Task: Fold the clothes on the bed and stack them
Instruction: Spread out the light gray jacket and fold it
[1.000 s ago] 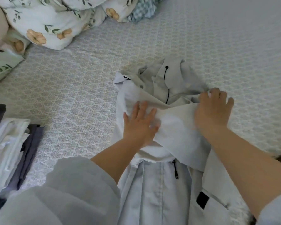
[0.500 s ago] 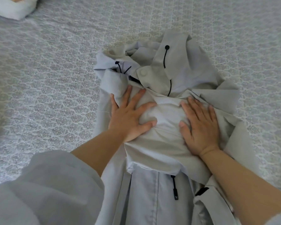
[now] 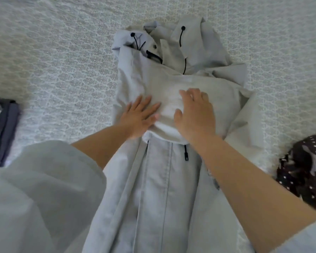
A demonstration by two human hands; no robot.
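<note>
Only one view here, from the head camera looking down. A pale grey jacket (image 3: 157, 189) lies lengthwise on the bed (image 3: 53, 70), hood (image 3: 190, 48) at the far end and the zipped front running back toward the person. Both sleeves look folded across the chest, making a thick band of cloth, and both hands are on that band. The left hand (image 3: 140, 117) lies flat with fingers straight and spread, pressing the near-left edge. The right hand (image 3: 193, 114) rests just beside it, fingers a bit arched but not gripping anything, palm down on the cloth. So both hands are spread open, side by side, nothing pinched. My guess is they're pinning the sleeves so the slippery fabric doesn't spring back before the next fold, probably bringing the bottom half up.

Around it: at the left edge there's a pile of folded clothes (image 3: 2, 128), white and dark grey pieces, well apart from the jacket, likely the stack this one goes on. On the right a dark dotted garment (image 3: 303, 172) sits near the jacket's side, apparently not folded yet. The bunched hood with its black cords (image 3: 181, 46) could make the final fold lumpy.
</note>
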